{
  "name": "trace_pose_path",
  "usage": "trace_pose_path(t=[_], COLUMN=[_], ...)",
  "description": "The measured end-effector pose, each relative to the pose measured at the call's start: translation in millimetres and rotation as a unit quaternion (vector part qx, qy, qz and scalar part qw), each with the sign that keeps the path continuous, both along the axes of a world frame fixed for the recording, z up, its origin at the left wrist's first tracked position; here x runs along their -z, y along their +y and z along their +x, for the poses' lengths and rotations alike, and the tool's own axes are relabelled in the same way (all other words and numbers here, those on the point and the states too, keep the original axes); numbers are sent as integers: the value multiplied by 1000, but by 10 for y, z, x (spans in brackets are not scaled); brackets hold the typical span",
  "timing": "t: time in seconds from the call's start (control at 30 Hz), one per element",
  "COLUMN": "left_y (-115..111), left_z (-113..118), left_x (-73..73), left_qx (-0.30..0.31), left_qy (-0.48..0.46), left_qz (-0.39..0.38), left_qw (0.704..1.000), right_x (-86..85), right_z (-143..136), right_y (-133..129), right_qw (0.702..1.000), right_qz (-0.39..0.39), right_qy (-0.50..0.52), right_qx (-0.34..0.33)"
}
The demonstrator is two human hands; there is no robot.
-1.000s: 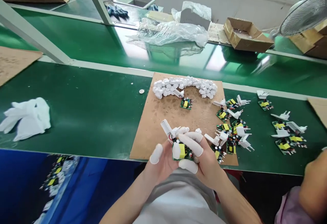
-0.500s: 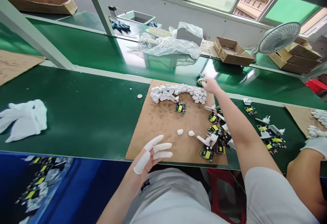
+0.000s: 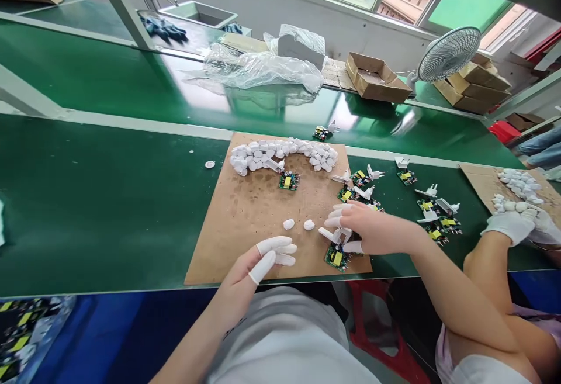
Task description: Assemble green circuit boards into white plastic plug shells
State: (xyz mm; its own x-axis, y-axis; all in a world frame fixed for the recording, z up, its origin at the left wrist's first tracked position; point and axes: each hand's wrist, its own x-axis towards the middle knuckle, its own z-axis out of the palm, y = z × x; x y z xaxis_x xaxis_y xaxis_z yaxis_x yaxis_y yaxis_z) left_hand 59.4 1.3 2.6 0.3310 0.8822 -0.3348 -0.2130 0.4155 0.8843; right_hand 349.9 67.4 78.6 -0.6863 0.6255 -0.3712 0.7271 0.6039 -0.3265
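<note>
My left hand point(image 3: 267, 258), white covers on its fingers, is held over the near edge of the brown board point(image 3: 245, 220) with fingers apart and nothing in them. My right hand point(image 3: 357, 226), also with finger covers, reaches over a cluster of circuit boards; its fingers are spread above a circuit board point(image 3: 336, 257) with a white plug casing point(image 3: 337, 235). Whether they touch it I cannot tell. Two small white lumps point(image 3: 298, 224) lie between my hands. Farther up sit a single circuit board point(image 3: 289, 180) and a curved heap of white pieces point(image 3: 280, 153).
A circuit board with a plug point(image 3: 322, 132) lies on the green surface beyond the board. More circuit boards point(image 3: 438, 220) are to the right, near a co-worker's gloved hands point(image 3: 512, 226). A fan point(image 3: 449, 54), cardboard box point(image 3: 377, 77) and plastic sheeting point(image 3: 263, 71) stand at the back.
My right hand has come back from the far green surface, where a circuit board now lies, to the near cluster. My view has shifted to the right.
</note>
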Motion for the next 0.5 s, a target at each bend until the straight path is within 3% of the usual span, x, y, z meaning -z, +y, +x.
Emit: trace_pose_path(t=[0.1,0.17,0.3,0.4,0.5], left_y=[24,23,-41,-86,-71], left_z=[4,10,63,130,170], left_x=[44,66,76,95,146], left_qx=[26,49,69,101,48], left_qy=[6,9,23,-31,-110], left_qz=[15,22,20,7,2], left_qw=[1000,998,997,994,993], right_x=[158,178,57,-40,-100], right_z=[-55,-77,-105,-190,-325], right_y=[-137,-155,-202,-247,-237], right_qw=[996,995,993,976,950], right_qz=[47,72,81,90,74], right_qy=[-74,-67,85,198,296], right_qx=[25,12,-16,-32,-71])
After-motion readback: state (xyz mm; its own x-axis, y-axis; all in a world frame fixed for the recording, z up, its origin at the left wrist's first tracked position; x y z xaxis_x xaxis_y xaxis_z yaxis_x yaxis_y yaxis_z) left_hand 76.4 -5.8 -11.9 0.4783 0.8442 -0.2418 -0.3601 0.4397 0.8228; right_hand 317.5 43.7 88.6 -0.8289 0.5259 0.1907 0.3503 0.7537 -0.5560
